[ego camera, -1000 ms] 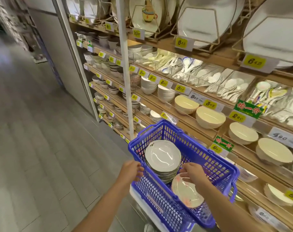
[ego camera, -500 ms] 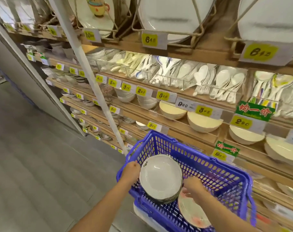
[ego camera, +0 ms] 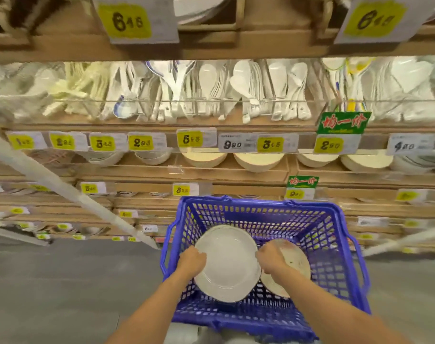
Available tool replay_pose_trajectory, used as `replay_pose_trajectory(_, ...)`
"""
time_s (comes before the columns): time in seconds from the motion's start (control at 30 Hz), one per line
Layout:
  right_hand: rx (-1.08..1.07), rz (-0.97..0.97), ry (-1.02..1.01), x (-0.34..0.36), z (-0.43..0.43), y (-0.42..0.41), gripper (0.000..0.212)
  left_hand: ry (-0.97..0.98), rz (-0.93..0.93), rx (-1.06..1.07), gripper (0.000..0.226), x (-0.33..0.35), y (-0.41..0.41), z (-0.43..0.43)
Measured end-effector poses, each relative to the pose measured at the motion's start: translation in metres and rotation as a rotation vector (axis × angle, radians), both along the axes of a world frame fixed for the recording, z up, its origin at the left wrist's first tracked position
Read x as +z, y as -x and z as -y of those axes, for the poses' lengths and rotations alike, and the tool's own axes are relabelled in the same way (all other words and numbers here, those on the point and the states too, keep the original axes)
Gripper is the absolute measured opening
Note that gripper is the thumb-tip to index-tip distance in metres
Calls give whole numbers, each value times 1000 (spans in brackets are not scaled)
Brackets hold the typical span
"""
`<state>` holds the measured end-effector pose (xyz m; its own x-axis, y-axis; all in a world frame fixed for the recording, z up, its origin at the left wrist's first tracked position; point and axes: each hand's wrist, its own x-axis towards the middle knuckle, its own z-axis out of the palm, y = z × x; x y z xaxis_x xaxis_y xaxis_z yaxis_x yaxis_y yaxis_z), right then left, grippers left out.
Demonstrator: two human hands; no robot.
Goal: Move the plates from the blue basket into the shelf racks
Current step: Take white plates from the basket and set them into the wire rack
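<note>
At the bottom centre of the frame, two bare forearms reach forward into a blue plastic basket (ego camera: 328, 244) with latticed walls. The left hand (ego camera: 193, 260) grips the left rim of a round white plate (ego camera: 227, 263), its fingers curled over the edge. The right hand (ego camera: 270, 259) curls its fingers round the opposite, right rim of the same plate, so the plate is held from both sides, inside the basket and toward its left half. Whether more plates lie under it cannot be told. Just to the right, partly beneath the right hand, a cream plate with faint speckles (ego camera: 294, 266) leans in the basket. Grey floor (ego camera: 62, 281) fills the lower left. Beyond the basket rise wooden shelves (ego camera: 211, 172) edged with yellow price tags (ego camera: 140, 142) and two green signs (ego camera: 343, 122). Pale cream bowls (ego camera: 258, 161) sit across the middle shelf. Above them, white ceramic spoons (ego camera: 241, 83) stand behind a clear rail. A white slanted post (ego camera: 62, 187) crosses the left side. The whole view is motion-blurred.
</note>
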<state>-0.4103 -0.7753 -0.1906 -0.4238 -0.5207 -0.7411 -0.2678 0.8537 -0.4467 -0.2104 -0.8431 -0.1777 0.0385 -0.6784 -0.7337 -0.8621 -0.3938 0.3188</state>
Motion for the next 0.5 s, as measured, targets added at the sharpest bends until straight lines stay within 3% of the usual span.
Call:
replay_pose_trajectory(0.13,-65,-52,-20,-3,8,-9,8,-23,31,-4,48,-5,7,6)
replay_pose_trajectory(0.3,-103,-77,-61,-1,13,-19,33,-91,19,172,63,-6,15,8)
replay_pose_trajectory(0.5,-198,-61,-3,7,3,-23,33,-48,-37,154,64,-4,7,7)
